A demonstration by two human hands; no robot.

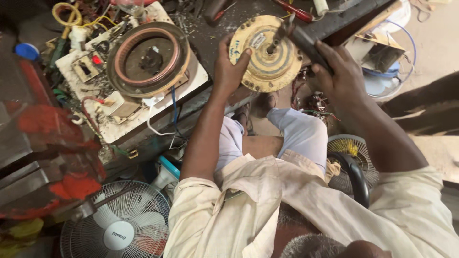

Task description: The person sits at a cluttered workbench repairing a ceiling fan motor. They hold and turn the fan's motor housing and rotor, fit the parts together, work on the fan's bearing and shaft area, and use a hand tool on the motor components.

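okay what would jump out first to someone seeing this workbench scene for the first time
Top centre, the left hand steadies a round yellow metal disc while the right hand presses a dark-handled tool at its middle. To the left sits a copper winding ring on a white board; a white fan stands bottom left.

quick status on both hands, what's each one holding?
Left hand: closed on the edge of the round yellow motor cover.
Right hand: closed around a dark tool handle, tip at the cover's centre.
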